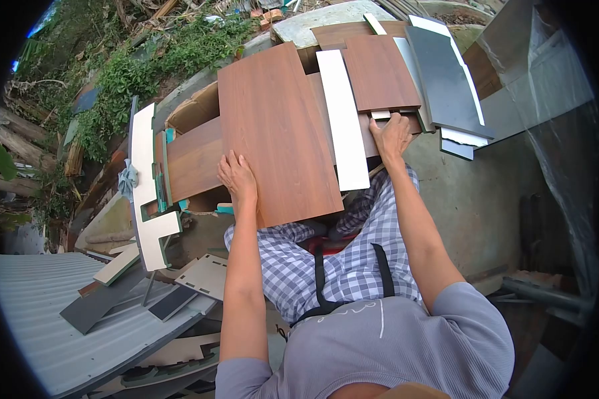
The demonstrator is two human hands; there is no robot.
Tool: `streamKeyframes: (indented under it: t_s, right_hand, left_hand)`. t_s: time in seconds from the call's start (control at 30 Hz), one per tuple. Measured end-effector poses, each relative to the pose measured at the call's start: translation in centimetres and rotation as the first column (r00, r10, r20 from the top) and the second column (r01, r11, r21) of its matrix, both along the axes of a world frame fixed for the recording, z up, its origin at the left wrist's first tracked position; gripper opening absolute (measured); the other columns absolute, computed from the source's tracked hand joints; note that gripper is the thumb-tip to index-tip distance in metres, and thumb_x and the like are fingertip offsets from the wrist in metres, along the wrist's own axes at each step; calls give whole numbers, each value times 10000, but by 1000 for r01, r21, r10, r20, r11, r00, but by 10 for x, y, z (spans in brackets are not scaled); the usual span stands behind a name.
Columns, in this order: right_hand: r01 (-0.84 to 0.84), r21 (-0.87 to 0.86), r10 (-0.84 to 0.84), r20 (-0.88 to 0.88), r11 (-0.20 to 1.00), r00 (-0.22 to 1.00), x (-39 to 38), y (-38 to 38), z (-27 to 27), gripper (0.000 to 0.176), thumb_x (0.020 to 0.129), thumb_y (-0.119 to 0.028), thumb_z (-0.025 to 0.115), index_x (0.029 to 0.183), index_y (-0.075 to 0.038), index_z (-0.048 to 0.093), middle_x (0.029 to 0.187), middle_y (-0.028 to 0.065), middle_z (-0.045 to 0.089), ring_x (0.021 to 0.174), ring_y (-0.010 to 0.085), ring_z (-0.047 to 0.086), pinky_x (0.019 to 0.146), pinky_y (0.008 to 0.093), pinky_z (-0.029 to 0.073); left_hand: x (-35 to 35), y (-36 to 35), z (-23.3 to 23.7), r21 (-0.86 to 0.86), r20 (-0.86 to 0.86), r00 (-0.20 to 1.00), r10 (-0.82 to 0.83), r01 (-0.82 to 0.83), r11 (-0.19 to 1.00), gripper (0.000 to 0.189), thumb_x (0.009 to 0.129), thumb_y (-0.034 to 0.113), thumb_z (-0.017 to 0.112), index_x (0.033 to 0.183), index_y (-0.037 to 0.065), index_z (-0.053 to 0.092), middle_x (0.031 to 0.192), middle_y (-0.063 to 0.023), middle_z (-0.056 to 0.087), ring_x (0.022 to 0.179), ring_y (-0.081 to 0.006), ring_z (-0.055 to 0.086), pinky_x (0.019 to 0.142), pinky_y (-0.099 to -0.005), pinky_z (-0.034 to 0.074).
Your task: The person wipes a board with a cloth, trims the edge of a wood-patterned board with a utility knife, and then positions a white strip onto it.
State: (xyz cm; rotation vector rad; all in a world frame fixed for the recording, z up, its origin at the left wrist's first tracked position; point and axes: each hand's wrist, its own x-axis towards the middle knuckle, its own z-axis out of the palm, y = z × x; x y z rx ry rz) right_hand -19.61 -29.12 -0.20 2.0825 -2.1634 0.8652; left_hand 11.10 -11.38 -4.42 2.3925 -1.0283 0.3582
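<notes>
A large brown wood-grain board lies in front of me, reaching to my knees. My left hand rests on its left edge, fingers spread. To the right of it is a long white strip, with a smaller brown panel beside that. At this panel's near edge is my right hand, its fingers bent over a small pale piece and brown wood. Whether it grips either one cannot be made out. Another brown board extends under the large board's left side.
Dark grey panels lie at the right of the pile. A notched cream board stands at the left, with a blue-grey cloth on it. Offcuts lie on a corrugated sheet at the lower left. Clear plastic hangs at the right.
</notes>
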Motion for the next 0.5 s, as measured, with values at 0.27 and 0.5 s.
streamKeyframes:
  t_s: [0.27, 0.5]
  right_hand:
    - [26, 93, -31, 50, 995, 998, -22, 44, 0, 509, 667, -352, 727, 953, 15, 521, 983, 186, 532, 970, 347, 525, 809, 483, 414]
    - [-46, 189, 17, 152, 981, 988, -43, 80, 1, 623, 699, -358, 744, 1126, -1, 465, 1086, 183, 491, 1053, 346, 482, 856, 472, 387]
  left_hand:
    - [7, -1, -10, -15, -59, 998, 12, -13, 1000, 383, 911, 294, 495, 1236, 93, 526, 1293, -170, 454, 1224, -370, 388, 1012, -550, 291]
    - [7, 0, -10, -6, -55, 998, 11, -12, 1000, 382, 913, 295, 492, 1236, 95, 525, 1290, -168, 457, 1221, -377, 390, 1007, -559, 292]
